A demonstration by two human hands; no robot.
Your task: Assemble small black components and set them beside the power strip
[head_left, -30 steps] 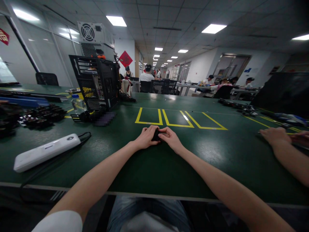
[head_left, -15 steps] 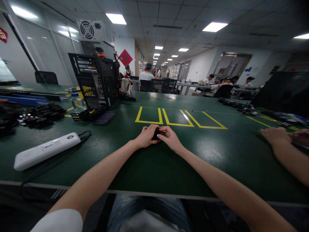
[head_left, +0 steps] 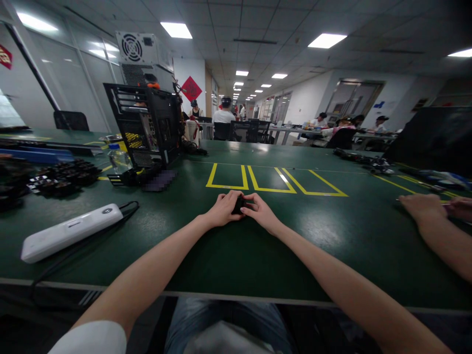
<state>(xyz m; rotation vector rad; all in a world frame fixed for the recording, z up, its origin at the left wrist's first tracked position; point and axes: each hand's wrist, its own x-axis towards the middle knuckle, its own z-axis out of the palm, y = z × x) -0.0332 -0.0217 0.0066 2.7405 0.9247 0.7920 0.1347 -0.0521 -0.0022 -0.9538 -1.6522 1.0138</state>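
Observation:
Between my two hands is a small black part [head_left: 239,204], mostly covered by fingers, so its exact kind cannot be made out. My left hand [head_left: 224,208] is wrapped round it from the left. From the right, the thumb and fingers of my right hand [head_left: 258,211] pinch its near side. Both hands rest on the green table [head_left: 236,265], just in front of the yellow tape outlines [head_left: 227,187].
At left lie a white elongated device [head_left: 72,232] with a black cable and a heap of black parts [head_left: 68,178]. Behind them stand a clear bottle [head_left: 120,160] and an open computer case [head_left: 162,123]. A co-worker's hand [head_left: 422,206] reaches in from the right.
My hands stay nearly in place on the small black part, with only a slight shift of the fingers. The co-worker's hands at right have moved slightly.

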